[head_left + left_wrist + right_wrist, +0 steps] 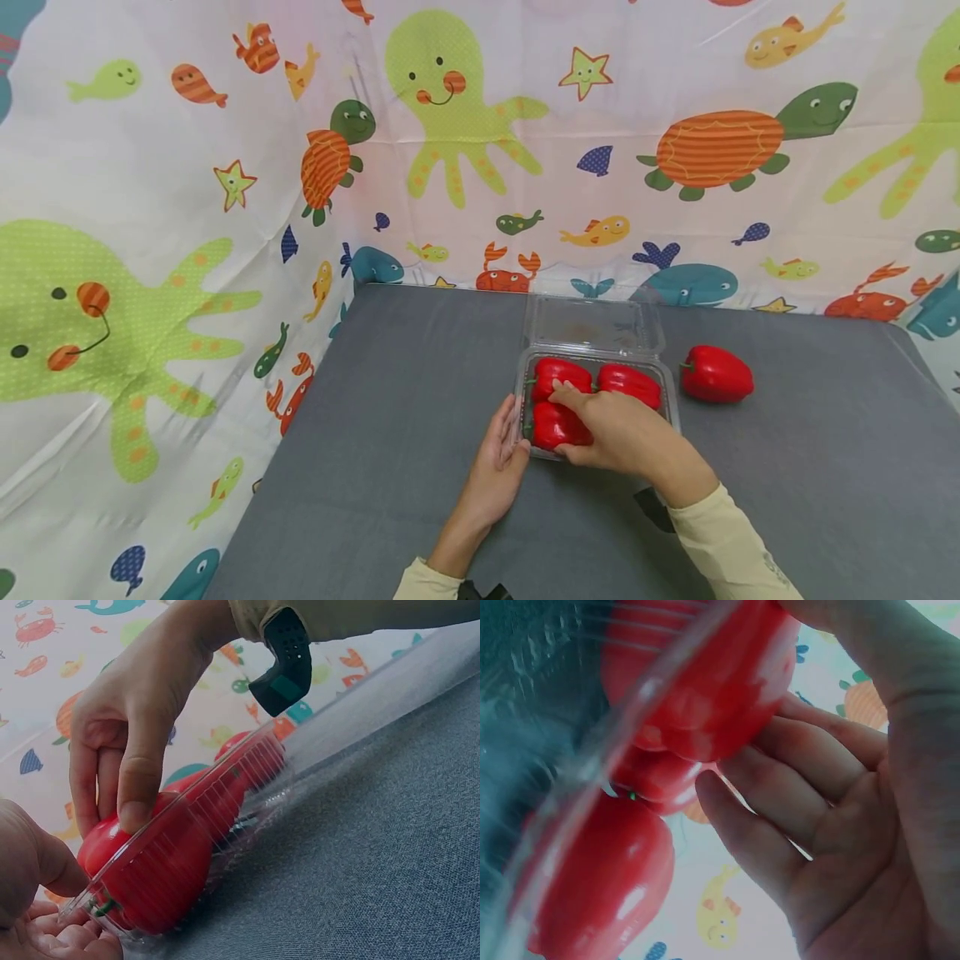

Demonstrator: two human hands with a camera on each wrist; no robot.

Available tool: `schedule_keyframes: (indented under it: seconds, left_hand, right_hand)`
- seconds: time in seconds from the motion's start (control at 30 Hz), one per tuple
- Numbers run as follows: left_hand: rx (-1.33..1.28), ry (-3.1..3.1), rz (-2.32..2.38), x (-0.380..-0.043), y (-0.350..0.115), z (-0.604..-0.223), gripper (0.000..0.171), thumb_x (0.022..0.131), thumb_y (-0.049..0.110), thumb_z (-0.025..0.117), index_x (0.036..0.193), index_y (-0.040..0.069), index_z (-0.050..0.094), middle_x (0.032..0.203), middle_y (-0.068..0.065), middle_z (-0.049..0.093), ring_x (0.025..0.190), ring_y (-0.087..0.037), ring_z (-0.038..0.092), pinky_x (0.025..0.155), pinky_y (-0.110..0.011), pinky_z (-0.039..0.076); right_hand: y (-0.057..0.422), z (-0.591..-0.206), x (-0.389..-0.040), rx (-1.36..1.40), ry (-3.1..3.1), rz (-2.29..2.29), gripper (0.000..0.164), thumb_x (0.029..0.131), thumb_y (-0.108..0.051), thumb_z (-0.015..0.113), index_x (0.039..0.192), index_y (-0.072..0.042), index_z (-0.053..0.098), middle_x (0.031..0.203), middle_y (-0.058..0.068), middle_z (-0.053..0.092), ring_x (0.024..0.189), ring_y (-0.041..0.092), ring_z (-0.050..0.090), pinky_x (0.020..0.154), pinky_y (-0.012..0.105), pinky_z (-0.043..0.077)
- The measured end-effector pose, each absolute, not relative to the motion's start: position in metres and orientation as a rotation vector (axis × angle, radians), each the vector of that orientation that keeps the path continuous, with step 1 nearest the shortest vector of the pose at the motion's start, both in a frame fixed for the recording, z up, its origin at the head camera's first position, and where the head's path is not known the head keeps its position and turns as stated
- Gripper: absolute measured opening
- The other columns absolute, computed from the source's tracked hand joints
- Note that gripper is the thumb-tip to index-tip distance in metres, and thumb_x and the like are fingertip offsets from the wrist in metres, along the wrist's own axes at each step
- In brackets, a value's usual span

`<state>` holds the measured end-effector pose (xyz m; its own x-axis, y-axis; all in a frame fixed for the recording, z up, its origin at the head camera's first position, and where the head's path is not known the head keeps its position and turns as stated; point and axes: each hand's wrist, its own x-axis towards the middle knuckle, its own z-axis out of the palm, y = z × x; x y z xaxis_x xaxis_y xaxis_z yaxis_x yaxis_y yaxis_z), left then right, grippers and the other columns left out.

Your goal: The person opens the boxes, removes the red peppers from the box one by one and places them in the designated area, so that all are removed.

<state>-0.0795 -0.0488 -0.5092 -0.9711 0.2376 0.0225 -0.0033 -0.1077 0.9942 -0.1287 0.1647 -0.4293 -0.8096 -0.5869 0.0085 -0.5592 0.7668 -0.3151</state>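
A clear plastic clamshell container sits on the grey table with its lid folded back. Three red bell peppers lie inside: one at the back left, one at the back right and one at the front left. My right hand grips the front-left pepper from above, thumb on its near side and fingers beyond it. At the container's left wall, my left hand holds the rim near the front corner, thumb and fingers around the edge.
Another red bell pepper lies on the table just right of the container. Behind and to the left hangs a white curtain printed with sea animals, meeting the table's edges.
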Motion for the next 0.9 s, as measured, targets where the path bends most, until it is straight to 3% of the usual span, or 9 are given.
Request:
schedule_keyframes:
  seconds: [0.17, 0.4, 0.53, 0.77, 0.9]
  left_hand:
    - [0.285, 1.989, 2.207, -0.08, -0.05, -0.509, 0.069, 0.108, -0.004, 0.046, 0.169, 0.006, 0.014, 0.175, -0.01, 0.021, 0.162, -0.023, 0.016, 0.126, -0.036, 0.022]
    - [0.297, 1.984, 2.212, -0.08, -0.05, -0.509, 0.069, 0.108, -0.004, 0.047, 0.169, 0.005, 0.015, 0.175, -0.011, 0.021, 0.162, -0.024, 0.017, 0.126, -0.036, 0.021]
    - [0.299, 1.991, 2.203, -0.08, -0.05, -0.51, 0.069, 0.108, -0.004, 0.047, 0.169, 0.006, 0.015, 0.175, -0.009, 0.022, 0.162, -0.023, 0.017, 0.126, -0.036, 0.021]
    - [0.289, 1.982, 2.203, -0.08, -0.05, -0.51, 0.07, 0.108, -0.005, 0.047, 0.169, 0.007, 0.016, 0.175, -0.008, 0.022, 0.162, -0.023, 0.017, 0.125, -0.035, 0.022]
    - [0.279, 1.979, 2.204, -0.08, -0.05, -0.51, 0.069, 0.108, -0.005, 0.047, 0.169, 0.007, 0.016, 0.175, -0.008, 0.023, 0.162, -0.023, 0.018, 0.125, -0.035, 0.022]
  right_hand:
    - [0.162, -0.425, -0.127, -0.884, 2.839, -0.47, 0.082, 0.076, -0.037, 0.095, 0.146, -0.011, 0.061, 0.106, 0.004, 0.079, 0.086, 0.021, 0.075, 0.082, 0.048, 0.066]
    - [0.158, -0.419, -0.123, -0.862, 2.81, -0.429, 0.089, 0.079, -0.028, 0.094, 0.156, -0.008, 0.053, 0.149, 0.016, 0.062, 0.112, 0.034, 0.073, 0.088, 0.052, 0.064]
    - [0.156, -0.418, -0.121, -0.823, 2.807, -0.408, 0.09, 0.079, -0.029, 0.094, 0.156, -0.008, 0.053, 0.153, 0.016, 0.057, 0.122, 0.036, 0.07, 0.092, 0.053, 0.063]
    - [0.155, -0.421, -0.122, -0.842, 2.839, -0.395, 0.089, 0.074, -0.031, 0.096, 0.151, -0.007, 0.058, 0.138, 0.015, 0.069, 0.09, 0.026, 0.076, 0.084, 0.047, 0.066]
    - [0.154, -0.422, -0.124, -0.852, 2.836, -0.385, 0.089, 0.073, -0.031, 0.096, 0.15, -0.005, 0.058, 0.129, 0.015, 0.074, 0.081, 0.023, 0.075, 0.082, 0.046, 0.066]
